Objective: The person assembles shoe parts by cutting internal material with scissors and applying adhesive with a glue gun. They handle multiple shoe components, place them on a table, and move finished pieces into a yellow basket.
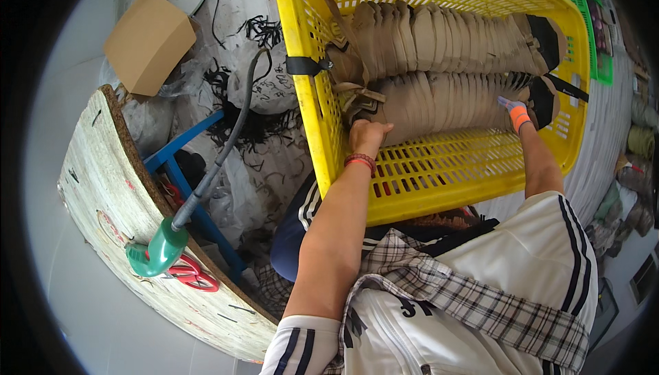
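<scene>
- A yellow plastic crate (439,169) with slotted walls sits on the person's lap and fills the view from 11 to 3 o'clock.
- Inside it stand two long rows of tan shoe uppers (439,39), packed edge to edge and running from the crate's left wall to its right end, where black parts show at about 2 o'clock.
- A black strap (304,65) clips over the crate's left rim at 11 o'clock.
- The left hand (367,136) is inside the crate near the centre of the view, palm down on the left end of the nearer row, fingers curled onto the uppers; whether they pinch one piece I cannot tell. A red bead bracelet (360,161) circles the wrist.
- The right hand (516,113) is at 2 o'clock at the right end of the same row, touching the uppers; it is small and partly hidden, with orange and blue wrapping on it, so how wide the fingers are I cannot tell.
- Between the nearer row and the crate's near wall lies a bare strip of slotted floor.
- A green crate (592,25) stands just beyond the yellow one's right rim at 1 o'clock.
- At 8 o'clock a worn wooden board (117,196) curves past, carrying a green nozzle (159,250) on a dark hose and red scissors (192,273).
- A cardboard box (147,42) lies at 10 o'clock among black scraps.
</scene>
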Available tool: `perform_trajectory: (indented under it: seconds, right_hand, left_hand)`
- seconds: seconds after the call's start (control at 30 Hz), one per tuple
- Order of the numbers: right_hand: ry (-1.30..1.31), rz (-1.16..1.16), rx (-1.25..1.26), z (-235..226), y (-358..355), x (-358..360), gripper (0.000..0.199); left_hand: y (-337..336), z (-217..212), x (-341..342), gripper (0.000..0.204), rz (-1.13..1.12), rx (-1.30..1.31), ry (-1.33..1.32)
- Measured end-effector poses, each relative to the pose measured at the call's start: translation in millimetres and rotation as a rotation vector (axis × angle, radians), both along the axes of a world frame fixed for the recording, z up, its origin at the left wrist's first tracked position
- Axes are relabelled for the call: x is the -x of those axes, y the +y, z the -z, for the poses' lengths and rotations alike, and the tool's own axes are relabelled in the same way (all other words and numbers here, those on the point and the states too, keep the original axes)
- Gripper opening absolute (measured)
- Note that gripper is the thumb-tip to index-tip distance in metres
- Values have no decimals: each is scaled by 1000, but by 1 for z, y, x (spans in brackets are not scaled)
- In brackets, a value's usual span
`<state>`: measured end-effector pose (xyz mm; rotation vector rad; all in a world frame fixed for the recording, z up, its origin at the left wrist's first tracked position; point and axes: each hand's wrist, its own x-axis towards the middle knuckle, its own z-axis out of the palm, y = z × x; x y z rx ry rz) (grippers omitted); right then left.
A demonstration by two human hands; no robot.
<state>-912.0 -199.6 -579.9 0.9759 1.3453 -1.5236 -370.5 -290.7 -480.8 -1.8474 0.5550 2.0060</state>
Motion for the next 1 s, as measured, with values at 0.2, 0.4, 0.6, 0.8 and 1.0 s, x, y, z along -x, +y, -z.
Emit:
perform_trajectory:
  seconds: [0.2, 0.4, 0.6, 0.8, 1.0]
  right_hand:
    - [201, -773, -126, -34, -8, -54, 46]
    - [-41, 282, 4, -32, -31, -68, 50]
    - [5, -207, -74, -9, -12, -15, 57]
    - [186, -1158, -277, -54, -13, -45, 40]
    - [580, -2109, 187, -119, 6, 3, 43]
  left_hand:
    - [27, 10, 4, 84, -278, 262, -20]
    - [22, 13, 6, 104, -226, 81, 170]
    - [28, 8, 20, 91, -158, 168, 385]
    - [7, -53, -1, 65, -241, 237, 422]
    - [10, -110, -14, 39, -317, 361, 575]
